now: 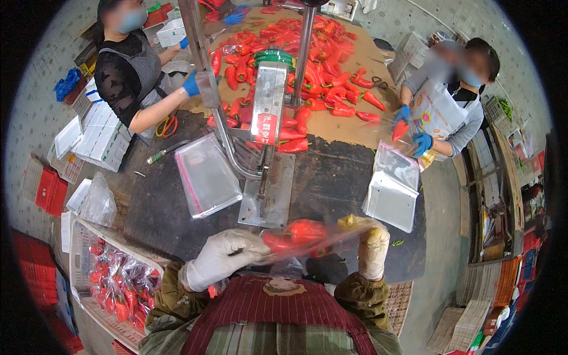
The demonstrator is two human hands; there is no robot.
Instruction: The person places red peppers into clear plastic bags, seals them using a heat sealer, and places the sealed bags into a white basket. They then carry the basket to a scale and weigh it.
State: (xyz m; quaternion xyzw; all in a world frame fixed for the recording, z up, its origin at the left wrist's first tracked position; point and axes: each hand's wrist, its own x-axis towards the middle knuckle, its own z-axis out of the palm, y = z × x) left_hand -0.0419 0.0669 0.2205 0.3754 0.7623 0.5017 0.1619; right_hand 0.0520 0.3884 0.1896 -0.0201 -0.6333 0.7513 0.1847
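Between my gloved hands stretches a clear plastic bag [339, 237] with red peppers [306, 231] inside it. My left hand [228, 254], in a whitish glove, pinches the bag's left end beside the peppers. At the other end, my right hand [372, 242] grips the gathered plastic; its glove is stained yellow at the fingers. Just beyond the bag stands a metal bag-sealing device [268, 102] with a green tape roll [274, 57] on top and a flat steel base [268, 195]. The peppers' lower parts are blurred behind the film.
Flat clear bags lie in a left stack [208, 177] and a right stack [392, 195] on the dark tabletop [328, 177]. Loose red peppers [328, 57] cover cardboard at the back. A crate [77, 257] of bagged peppers stands at my left. Co-workers with blue gloves flank the table; one holds a pepper.
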